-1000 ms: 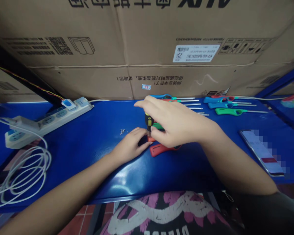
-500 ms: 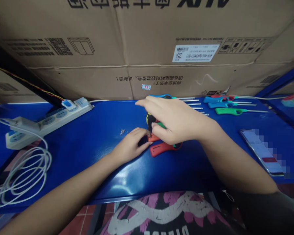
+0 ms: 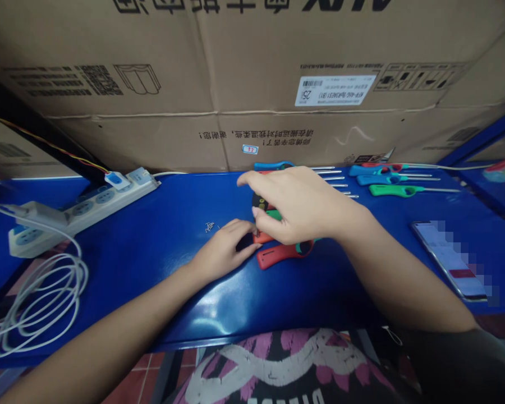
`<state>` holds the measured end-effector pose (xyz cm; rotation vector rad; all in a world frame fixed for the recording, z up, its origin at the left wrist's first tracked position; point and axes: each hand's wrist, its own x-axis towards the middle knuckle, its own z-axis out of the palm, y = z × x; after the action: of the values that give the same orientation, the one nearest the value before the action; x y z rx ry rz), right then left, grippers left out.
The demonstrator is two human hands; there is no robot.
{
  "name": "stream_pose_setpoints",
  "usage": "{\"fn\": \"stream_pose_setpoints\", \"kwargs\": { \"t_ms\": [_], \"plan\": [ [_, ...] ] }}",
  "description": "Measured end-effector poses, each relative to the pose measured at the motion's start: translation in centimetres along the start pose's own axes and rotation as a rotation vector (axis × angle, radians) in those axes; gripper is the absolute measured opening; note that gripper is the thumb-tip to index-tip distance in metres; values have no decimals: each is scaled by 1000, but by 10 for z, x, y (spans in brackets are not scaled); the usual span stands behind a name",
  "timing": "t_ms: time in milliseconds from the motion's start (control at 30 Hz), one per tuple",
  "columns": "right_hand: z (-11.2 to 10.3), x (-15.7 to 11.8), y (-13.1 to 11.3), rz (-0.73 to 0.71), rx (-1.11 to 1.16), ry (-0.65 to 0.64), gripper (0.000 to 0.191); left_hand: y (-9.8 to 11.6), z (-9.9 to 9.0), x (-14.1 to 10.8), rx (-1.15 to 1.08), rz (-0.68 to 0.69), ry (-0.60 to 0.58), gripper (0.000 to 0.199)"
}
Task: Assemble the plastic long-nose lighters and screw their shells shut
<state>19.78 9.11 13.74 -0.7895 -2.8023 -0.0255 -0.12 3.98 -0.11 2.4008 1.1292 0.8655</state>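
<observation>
My right hand [image 3: 305, 205] is closed around a short black-and-yellow screwdriver [image 3: 260, 201], held upright over the lighters. Its tip is hidden behind my fingers. My left hand [image 3: 223, 249] pinches the butt end of an orange lighter [image 3: 266, 237] lying on the blue table, with the thumb on the near side. Whether a screw sits between those fingertips is too small to tell. Just nearer to me lies a red long-necked lighter [image 3: 278, 256]. A green handle [image 3: 274, 214] shows partly under my right hand. Left of these, a small heap of screws [image 3: 210, 226] rests on the table.
Several metal lighter necks [image 3: 332, 178] stick out beyond my right hand, beside a blue lighter [image 3: 273, 166]. More lighters, including a green one [image 3: 391, 191], lie at right, above a phone [image 3: 450, 261]. A power strip [image 3: 84, 207] and coiled white cable [image 3: 42, 303] occupy the left. Cardboard [image 3: 151, 134] walls the back.
My right hand has turned slightly with the screwdriver, uncovering more of the red lighter's trigger end. My left hand stays in place on the orange lighter.
</observation>
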Motion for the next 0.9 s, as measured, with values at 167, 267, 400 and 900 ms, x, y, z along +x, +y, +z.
{"fn": "stream_pose_setpoints", "kwargs": {
  "t_ms": [167, 267, 400, 900],
  "plan": [
    [-1, -2, 1, -50, 20, 22, 38, 0, 0, 0, 1, -1, -7, 18],
    [-1, -2, 1, -32, 20, 4, 41, 0, 0, 0, 0, 2, 5, 18],
    [1, -1, 1, -29, -25, 11, 34, 0, 0, 0, -7, -12, -1, 18],
    [-2, -7, 4, -45, 173, -47, 40, 0, 0, 0, 13, -20, -1, 13]
  ]
}}
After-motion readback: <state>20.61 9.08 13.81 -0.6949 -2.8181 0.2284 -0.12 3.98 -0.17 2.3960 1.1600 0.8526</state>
